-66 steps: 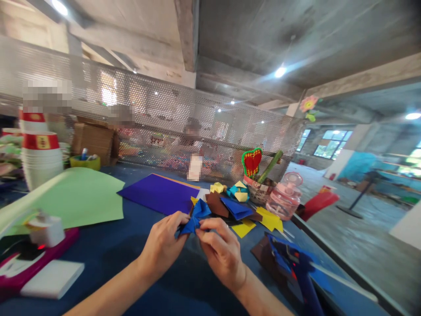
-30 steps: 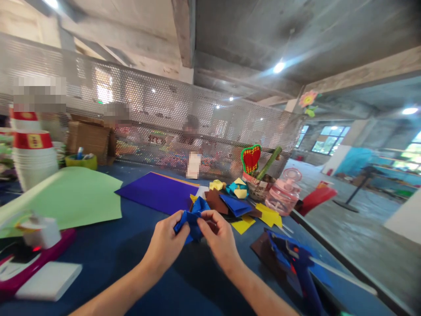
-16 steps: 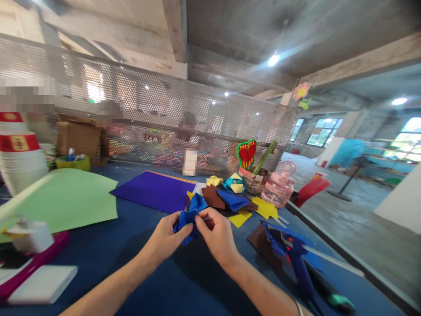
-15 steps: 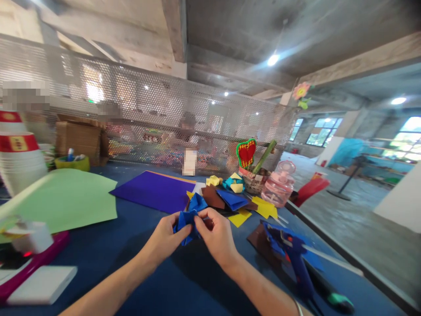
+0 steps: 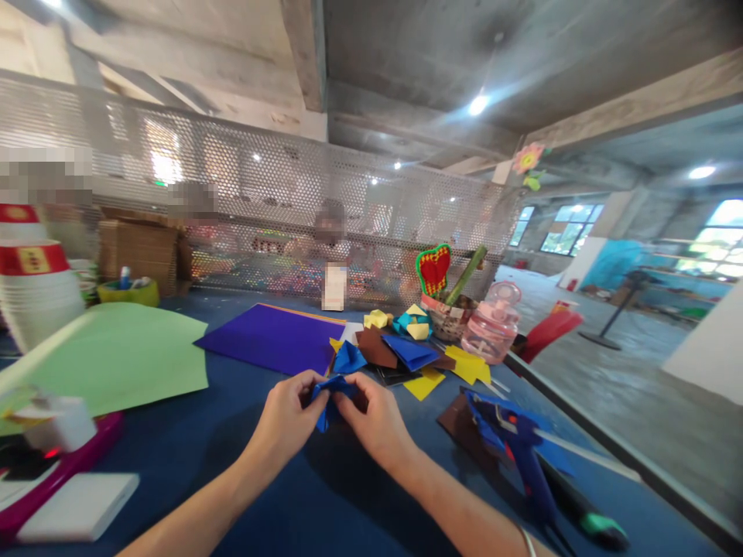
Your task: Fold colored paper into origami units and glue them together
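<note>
A small piece of folded blue paper (image 5: pixel 328 391) is held up between both hands above the dark blue tabletop (image 5: pixel 348 495). My left hand (image 5: pixel 290 410) pinches its left side with thumb and fingers. At its right side, my right hand (image 5: pixel 374 414) is closed on the same paper, thumb in front. The fingers cover part of the folds. Just beyond the fingertips lies another folded blue piece (image 5: pixel 348 357). Behind it are brown paper (image 5: pixel 376 346), a blue folded sheet (image 5: pixel 411 352) and yellow paper pieces (image 5: pixel 423 383).
A purple sheet (image 5: pixel 272 336) and a large light green sheet (image 5: pixel 116 360) lie left. At right rests a blue glue gun (image 5: pixel 525 449) near the table edge. A pink clear bottle (image 5: pixel 492 325) stands beside a basket (image 5: pixel 450 316). A power strip (image 5: pixel 87 445) and white box (image 5: pixel 78 507) sit front left.
The fingers have shifted on the blue paper, which is now turned flatter and more covered. My two hands have stayed in nearly the same place.
</note>
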`<state>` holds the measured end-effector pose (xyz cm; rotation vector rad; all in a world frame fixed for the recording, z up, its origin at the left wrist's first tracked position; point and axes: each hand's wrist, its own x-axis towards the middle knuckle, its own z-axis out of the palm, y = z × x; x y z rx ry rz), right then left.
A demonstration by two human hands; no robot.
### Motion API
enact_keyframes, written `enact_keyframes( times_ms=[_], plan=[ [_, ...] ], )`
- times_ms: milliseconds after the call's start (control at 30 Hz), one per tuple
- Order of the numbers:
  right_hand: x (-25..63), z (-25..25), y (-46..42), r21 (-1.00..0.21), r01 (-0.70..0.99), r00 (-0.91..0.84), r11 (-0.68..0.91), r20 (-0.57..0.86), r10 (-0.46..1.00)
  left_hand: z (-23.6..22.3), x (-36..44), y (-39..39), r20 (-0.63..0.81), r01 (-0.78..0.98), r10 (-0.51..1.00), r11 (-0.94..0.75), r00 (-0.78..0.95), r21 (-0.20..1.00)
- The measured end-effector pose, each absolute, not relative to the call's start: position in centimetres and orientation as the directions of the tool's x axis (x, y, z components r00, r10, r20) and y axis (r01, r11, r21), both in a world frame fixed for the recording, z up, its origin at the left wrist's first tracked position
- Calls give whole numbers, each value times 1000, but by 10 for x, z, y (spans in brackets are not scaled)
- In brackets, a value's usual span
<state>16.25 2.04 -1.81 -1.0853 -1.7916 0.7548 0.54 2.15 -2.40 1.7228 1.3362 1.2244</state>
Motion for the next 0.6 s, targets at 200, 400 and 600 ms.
enact_keyframes(
  times_ms=[200, 400, 600],
  plan=[
    [161, -20, 20, -836, 363, -195, 412, 364, 911, -17, 9, 15, 298, 393, 951, -307, 85, 867],
    [157, -16, 13, -782, 432, -184, 450, 413, 892, -16, 8, 12, 350, 440, 932, -352, 89, 826],
    [158, -21, 14, -779, 457, -185, 430, 390, 902, -25, 8, 18, 271, 403, 957, -290, 105, 868]
  ],
)
